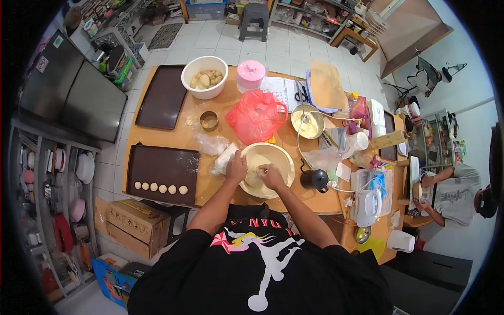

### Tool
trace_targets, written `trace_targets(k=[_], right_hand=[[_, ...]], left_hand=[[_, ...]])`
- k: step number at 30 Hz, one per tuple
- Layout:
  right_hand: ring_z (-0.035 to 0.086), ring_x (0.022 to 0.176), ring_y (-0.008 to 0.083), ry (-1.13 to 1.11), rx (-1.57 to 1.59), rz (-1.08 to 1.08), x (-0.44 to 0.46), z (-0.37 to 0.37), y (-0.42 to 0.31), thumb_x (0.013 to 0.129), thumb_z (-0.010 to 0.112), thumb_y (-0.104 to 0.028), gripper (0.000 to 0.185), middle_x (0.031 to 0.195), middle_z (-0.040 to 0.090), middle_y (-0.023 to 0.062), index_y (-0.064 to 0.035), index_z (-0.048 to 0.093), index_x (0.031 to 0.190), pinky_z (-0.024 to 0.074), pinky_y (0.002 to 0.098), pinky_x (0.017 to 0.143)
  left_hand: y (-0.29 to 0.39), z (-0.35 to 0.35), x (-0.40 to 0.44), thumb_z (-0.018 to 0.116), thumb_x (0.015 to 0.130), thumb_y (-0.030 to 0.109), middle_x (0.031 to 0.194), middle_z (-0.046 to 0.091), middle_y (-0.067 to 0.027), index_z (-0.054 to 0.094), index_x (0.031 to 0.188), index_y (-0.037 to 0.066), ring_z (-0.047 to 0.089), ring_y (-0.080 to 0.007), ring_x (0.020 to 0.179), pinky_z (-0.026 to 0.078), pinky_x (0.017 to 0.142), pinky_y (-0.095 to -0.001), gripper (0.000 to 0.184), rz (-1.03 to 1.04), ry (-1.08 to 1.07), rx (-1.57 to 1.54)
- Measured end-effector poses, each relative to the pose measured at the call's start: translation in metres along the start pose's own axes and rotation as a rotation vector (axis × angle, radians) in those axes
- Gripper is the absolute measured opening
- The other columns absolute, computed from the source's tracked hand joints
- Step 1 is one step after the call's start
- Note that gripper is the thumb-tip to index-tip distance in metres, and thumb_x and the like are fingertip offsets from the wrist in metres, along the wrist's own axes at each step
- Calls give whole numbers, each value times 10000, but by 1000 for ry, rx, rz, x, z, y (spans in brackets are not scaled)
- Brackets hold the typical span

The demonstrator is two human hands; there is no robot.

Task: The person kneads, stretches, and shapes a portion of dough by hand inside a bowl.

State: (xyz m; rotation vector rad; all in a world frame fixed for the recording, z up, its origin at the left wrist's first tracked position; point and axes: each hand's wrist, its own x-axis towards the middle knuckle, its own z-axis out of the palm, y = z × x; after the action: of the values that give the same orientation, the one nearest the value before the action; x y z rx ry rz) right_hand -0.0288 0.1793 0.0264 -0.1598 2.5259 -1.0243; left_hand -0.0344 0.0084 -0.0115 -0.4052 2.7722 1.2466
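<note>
Looks early — six balls on the near-left tray, loads of lumps left in the far tub. Left hand's at the bag, grip unclear; right hand's curled in the near bowl — can't tell if it's holding anything.

Cannot read writing in notebook: too small. Cannot make out contents of red bag or pink tub. Cannot resolve fingertip detail of right hand, blurred at cream bowl. Cannot confirm grip of left hand on white bag. Note black shirt cut off by bottom edge.
</note>
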Motion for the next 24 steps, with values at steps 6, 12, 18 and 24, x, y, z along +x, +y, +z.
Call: trace_targets(k=[6,12,18,24], right_hand=[[658,860,367,-162,-206,-186,-32,4,-32,774,625,-146,288,956,669,243,-33,711,1024,521,430,779],[636,948,391,-131,-393,0,-29,18,-42,803,599,-125,242,894,652,210,-50,634,1030,516,481,799],[661,939,350,-169,-521,58,0,25,-42,849,563,-208,262,941,672,189,-62,642,1052,526,464,781],[676,938,292,-229,-584,53,33,48,-42,834,574,-286,266,994,688,169,-94,721,945,529,448,788]], left_hand=[[-3,2,1,480,955,283,874,639,-256,448,1047,55,595,-479,865,447,728,-567,248,-4,-17,-6],[-3,2,-3,481,953,270,862,631,-262,450,1043,61,586,-491,847,437,714,-577,229,3,29,2],[0,-1,-1,488,948,236,837,612,-284,448,1040,53,570,-514,827,425,698,-586,209,17,13,-32],[-6,1,-5,477,955,242,844,608,-300,444,1048,46,566,-524,837,425,709,-595,219,43,-10,-15]])
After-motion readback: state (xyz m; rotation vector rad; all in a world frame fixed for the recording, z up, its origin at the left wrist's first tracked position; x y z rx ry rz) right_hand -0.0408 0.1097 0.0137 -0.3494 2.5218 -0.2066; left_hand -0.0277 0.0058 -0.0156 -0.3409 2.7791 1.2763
